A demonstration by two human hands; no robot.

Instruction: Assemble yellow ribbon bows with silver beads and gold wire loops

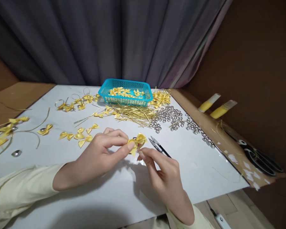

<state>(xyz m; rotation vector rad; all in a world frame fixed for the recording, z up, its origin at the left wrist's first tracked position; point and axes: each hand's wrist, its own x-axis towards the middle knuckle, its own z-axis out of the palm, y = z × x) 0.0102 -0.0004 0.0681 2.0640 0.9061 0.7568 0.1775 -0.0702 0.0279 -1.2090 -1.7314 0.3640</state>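
Centre frame, the left hand (98, 152) is pinching a yellow bow (137, 141) while the right hand (162, 173) is closing fingertips on it from below, with finished bows (79, 135) already lying left and gold wires (133, 113) and silver beads (169, 116) still waiting above

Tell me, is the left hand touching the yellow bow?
Touching. The head view shows the left hand pinching the yellow bow between thumb and fingertips, with no gap.

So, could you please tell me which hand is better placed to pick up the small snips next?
Probably the right hand: the snips lie just beyond its fingers, while the left hand pinches the yellow bow.
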